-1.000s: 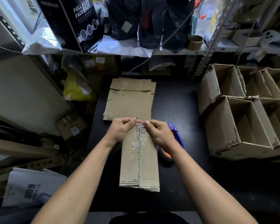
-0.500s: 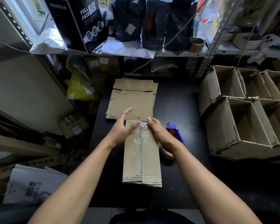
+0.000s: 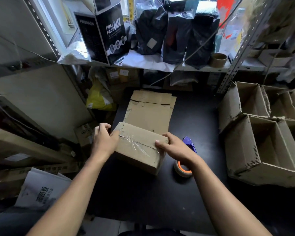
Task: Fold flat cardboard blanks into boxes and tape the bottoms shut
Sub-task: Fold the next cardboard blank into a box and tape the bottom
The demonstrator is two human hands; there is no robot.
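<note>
Two hands on one box (image 3: pixel 140 147), mid-table, taped seam facing up and running roughly 10-to-4 o'clock across top face. Left hand (image 3: pixel 104 141) clamped on box end at 9 o'clock, thumb lying on top near tape, fingers curled over far corner. Right hand (image 3: pixel 173 147) gripping opposite end at 3 o'clock, thumb on top face, fingers wrapped over far edge. Clear tape (image 3: pixel 134 142) wrinkled along seam, glare on it. Box tilted, near edge low toward black table (image 3: pixel 194 120); cannot tell whether resting on table or lifted clear. Stack of flat blanks (image 3: pixel 150 111) at 12 o'clock of box, just behind it, partly overlapped by box's far edge. Tape dispenser (image 3: pixel 189 143), purple handle, just beside right hand at 3 o'clock, partly hidden by wrist; tape roll (image 3: pixel 182 168) with orange core at 4 o'clock of box, near right forearm. Several folded boxes (image 3: pixel 255 133) stacked on their sides at 3 o'clock, open ends facing camera, well apart from hands. Shelf (image 3: pixel 160 65) at 12 o'clock holding black "FULL FACE MASK" carton (image 3: pixel 102 34), dark bags (image 3: pixel 175 31), brown tape core (image 3: pixel 218 59). White printed bag (image 3: pixel 39 189) at 8 o'clock, off table.
</note>
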